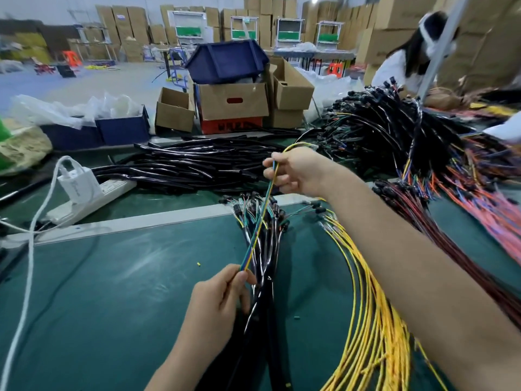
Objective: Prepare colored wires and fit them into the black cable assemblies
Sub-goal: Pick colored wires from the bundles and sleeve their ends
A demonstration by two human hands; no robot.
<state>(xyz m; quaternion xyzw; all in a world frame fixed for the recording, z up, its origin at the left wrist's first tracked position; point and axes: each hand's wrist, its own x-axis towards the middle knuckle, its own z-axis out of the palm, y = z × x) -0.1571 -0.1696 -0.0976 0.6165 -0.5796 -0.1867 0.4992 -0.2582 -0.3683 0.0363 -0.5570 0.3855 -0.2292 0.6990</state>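
Holding the colored wires (260, 218) straight above the black cable assemblies (263, 320), we pinched the near end with left hand (220, 303) fingers and the far end with right hand (298, 172) fingers.

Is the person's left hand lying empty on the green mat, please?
No: the left hand pinches the near end of the colored wires, whose far end the right hand holds.

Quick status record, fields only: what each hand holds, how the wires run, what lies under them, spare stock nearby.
left hand: pinches the lower end of the colored wires
right hand: grips the same wires higher up
wire run: stretched straight between both hands
beneath: black cable assemblies on the green mat
spare stock: loose yellow wires, to the right
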